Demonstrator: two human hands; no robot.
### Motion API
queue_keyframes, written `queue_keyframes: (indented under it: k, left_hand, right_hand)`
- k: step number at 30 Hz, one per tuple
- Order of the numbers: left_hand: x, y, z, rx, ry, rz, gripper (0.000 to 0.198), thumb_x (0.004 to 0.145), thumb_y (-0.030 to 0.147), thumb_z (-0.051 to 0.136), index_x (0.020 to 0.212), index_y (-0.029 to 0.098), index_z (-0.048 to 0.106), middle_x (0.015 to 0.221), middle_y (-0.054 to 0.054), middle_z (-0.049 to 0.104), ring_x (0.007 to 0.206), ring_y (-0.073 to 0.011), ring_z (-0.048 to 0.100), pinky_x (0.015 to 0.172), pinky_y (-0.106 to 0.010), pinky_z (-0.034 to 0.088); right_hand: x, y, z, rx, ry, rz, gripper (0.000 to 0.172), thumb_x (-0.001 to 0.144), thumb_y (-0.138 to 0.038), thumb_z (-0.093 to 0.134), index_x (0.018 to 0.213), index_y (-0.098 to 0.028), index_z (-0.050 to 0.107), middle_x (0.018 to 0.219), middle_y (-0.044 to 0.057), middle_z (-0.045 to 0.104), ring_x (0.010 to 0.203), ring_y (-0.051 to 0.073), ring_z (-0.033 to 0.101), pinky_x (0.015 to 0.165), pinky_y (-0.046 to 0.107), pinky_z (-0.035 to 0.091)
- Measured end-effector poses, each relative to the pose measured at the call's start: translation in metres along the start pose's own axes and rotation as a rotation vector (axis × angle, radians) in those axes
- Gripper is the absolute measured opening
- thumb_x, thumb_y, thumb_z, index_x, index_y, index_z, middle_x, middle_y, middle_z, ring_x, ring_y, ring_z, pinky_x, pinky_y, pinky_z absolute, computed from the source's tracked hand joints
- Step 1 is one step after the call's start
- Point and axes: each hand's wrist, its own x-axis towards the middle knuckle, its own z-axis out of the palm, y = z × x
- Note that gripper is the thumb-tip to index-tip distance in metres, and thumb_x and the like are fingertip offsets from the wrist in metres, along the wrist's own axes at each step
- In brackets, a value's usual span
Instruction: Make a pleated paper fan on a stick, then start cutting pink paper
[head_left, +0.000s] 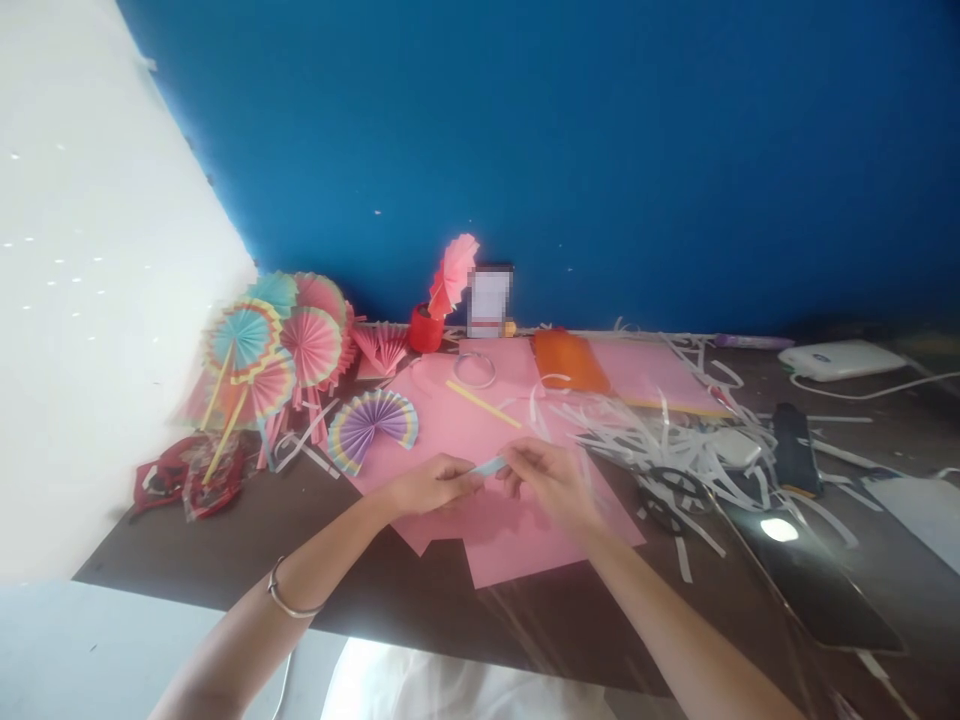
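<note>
A small light blue paper strip is stretched between my two hands above the pink paper sheets. My left hand pinches one end of it, with a metal bangle further back on that arm. My right hand has its thumb and fingers closed on the other end. Left of my hands lies a half-opened pleated paper fan in purple with yellow and pale edges. A narrow yellow strip rests on the pink paper just beyond my fingers.
Finished round paper fans stand at the left beside a red bundle. A red pot holds a pink fan at the back. White paper scraps, an orange sheet, a dark phone and a white device lie rightward.
</note>
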Motion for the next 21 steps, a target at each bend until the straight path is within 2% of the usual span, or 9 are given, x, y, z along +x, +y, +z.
queue_keyframes:
  k: [3, 6, 8, 12, 17, 21]
  left_hand:
    - [0.000, 0.001, -0.001, -0.017, -0.051, -0.015, 0.046, 0.075, 0.059, 0.051, 0.067, 0.013, 0.053, 0.049, 0.004, 0.049, 0.039, -0.0042, 0.037, 0.040, -0.018, 0.029]
    - [0.002, 0.000, 0.001, -0.128, -0.114, -0.034, 0.050, 0.076, 0.060, 0.048, 0.080, 0.011, 0.058, 0.058, -0.004, 0.063, 0.045, -0.0093, 0.053, 0.045, -0.020, 0.039]
    - [0.004, -0.002, 0.004, -0.145, -0.063, -0.017, 0.050, 0.079, 0.060, 0.044, 0.082, 0.012, 0.058, 0.055, -0.003, 0.063, 0.045, -0.0105, 0.055, 0.046, -0.020, 0.041]
    - [0.004, -0.004, 0.008, -0.056, 0.059, 0.034, 0.044, 0.081, 0.055, 0.045, 0.072, 0.013, 0.056, 0.048, -0.001, 0.061, 0.037, -0.0085, 0.050, 0.040, -0.018, 0.037]
    - [0.000, 0.000, 0.011, 0.023, 0.028, 0.068, 0.047, 0.082, 0.056, 0.041, 0.076, 0.013, 0.059, 0.054, -0.004, 0.065, 0.042, -0.0093, 0.054, 0.046, -0.019, 0.042]
    - [-0.003, 0.002, 0.011, 0.007, -0.026, 0.002, 0.047, 0.081, 0.057, 0.042, 0.081, 0.013, 0.058, 0.064, -0.008, 0.069, 0.043, -0.0100, 0.056, 0.046, -0.020, 0.043]
  right_hand:
    - [0.001, 0.006, 0.002, 0.003, 0.011, -0.027, 0.030, 0.076, -0.046, 0.059, 0.069, -0.017, 0.056, 0.056, -0.002, 0.058, 0.041, 0.008, 0.052, 0.042, 0.022, 0.043]
    - [0.003, 0.011, 0.005, -0.015, 0.006, -0.030, 0.030, 0.076, -0.047, 0.059, 0.068, -0.018, 0.054, 0.053, -0.003, 0.056, 0.040, 0.008, 0.050, 0.041, 0.021, 0.041]
    - [0.002, 0.011, 0.006, -0.012, 0.001, -0.023, 0.031, 0.076, -0.048, 0.058, 0.068, -0.018, 0.053, 0.053, -0.003, 0.056, 0.039, 0.008, 0.049, 0.041, 0.022, 0.041]
    - [-0.001, 0.005, 0.008, 0.001, -0.028, -0.012, 0.033, 0.075, -0.052, 0.057, 0.072, -0.019, 0.053, 0.054, -0.002, 0.057, 0.042, 0.009, 0.049, 0.042, 0.022, 0.040]
    - [-0.004, 0.003, 0.011, -0.078, -0.119, -0.005, 0.036, 0.070, -0.051, 0.062, 0.063, -0.018, 0.052, 0.052, -0.004, 0.053, 0.039, 0.006, 0.043, 0.038, 0.020, 0.032]
    - [-0.003, 0.004, 0.007, -0.030, -0.181, 0.046, 0.041, 0.075, -0.055, 0.055, 0.059, -0.017, 0.052, 0.049, -0.003, 0.054, 0.035, 0.006, 0.044, 0.038, 0.020, 0.033]
